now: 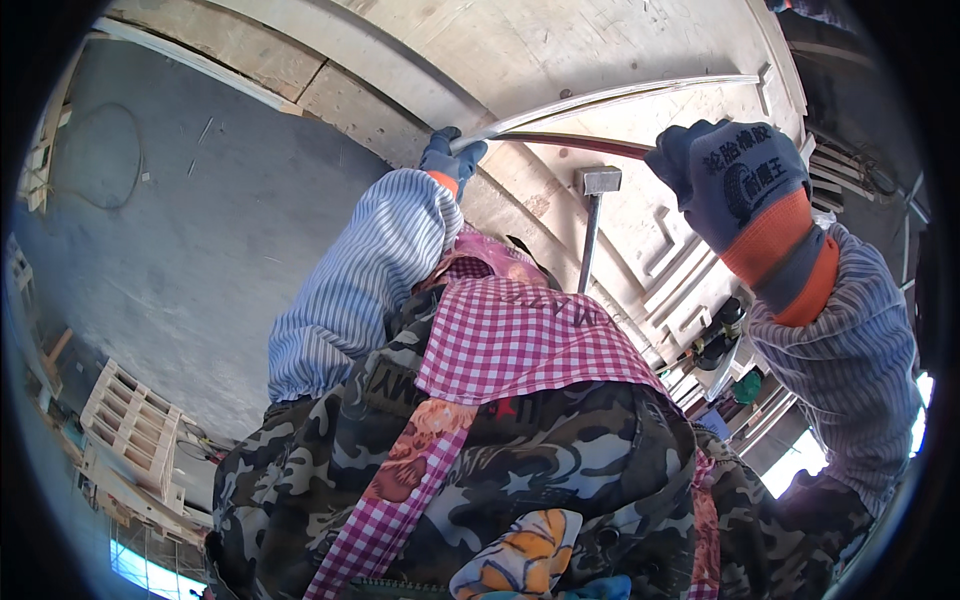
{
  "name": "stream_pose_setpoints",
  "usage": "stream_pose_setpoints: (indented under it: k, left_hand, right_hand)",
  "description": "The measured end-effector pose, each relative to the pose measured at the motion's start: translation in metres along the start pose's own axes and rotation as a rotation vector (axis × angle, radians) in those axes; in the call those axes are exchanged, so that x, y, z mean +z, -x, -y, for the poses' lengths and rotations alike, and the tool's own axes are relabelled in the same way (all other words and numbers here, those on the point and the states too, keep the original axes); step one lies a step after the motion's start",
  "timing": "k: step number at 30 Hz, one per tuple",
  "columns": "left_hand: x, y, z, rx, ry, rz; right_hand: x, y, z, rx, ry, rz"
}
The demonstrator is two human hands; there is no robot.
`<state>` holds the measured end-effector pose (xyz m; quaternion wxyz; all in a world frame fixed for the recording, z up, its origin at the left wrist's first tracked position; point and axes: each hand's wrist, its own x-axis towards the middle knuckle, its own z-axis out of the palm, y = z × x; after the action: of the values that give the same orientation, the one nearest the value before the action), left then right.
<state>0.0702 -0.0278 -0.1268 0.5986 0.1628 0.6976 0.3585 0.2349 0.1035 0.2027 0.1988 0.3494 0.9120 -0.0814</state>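
My left hand [454, 163], in a blue-grey glove with an orange cuff, closes round the near end of a long pale strip [620, 95]. The strip slants away to the far right over a wooden surface [560, 45]. My right hand [735, 175], in a matching glove, is a fist at the right end of a thin dark-red bar [590, 145]. That bar's other end reaches close to my left hand; its exact kind cannot be made out. Between my arms a hammer [599, 182] with a square metal head lies on the boards, its handle pointing toward me.
Wooden boards [350, 95] edge the surface on the left, beside a grey floor [220, 220]. A slatted wooden pallet [130, 425] stands at the lower left. Several pale wood pieces [680, 270] and a green object [746, 388] lie to the right.
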Motion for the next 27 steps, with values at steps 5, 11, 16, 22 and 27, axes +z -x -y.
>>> stream_pose_setpoints:
  k: [5, 11, 16, 22, 27]
  left_hand:
    - [0.002, -0.002, 0.016, 0.075, -0.015, 0.009]
    - [0.003, 0.001, 0.012, 0.123, 0.037, 0.027]
    - [-0.003, 0.006, -0.008, -0.035, 0.023, 0.047]
    - [-0.007, 0.01, -0.034, -0.089, -0.073, -0.002]
    - [-0.009, 0.012, -0.039, -0.094, -0.019, -0.003]
  right_hand:
    - [-0.014, -0.011, 0.0, -0.013, 0.0, 0.043]
    - [-0.019, -0.003, 0.009, 0.033, 0.151, 0.148]
    - [0.007, 0.024, 0.013, 0.168, 0.055, 0.139]
    - [0.046, 0.068, 0.043, 0.503, -0.354, 0.099]
    - [0.074, 0.092, 0.064, 0.631, -0.531, 0.074]
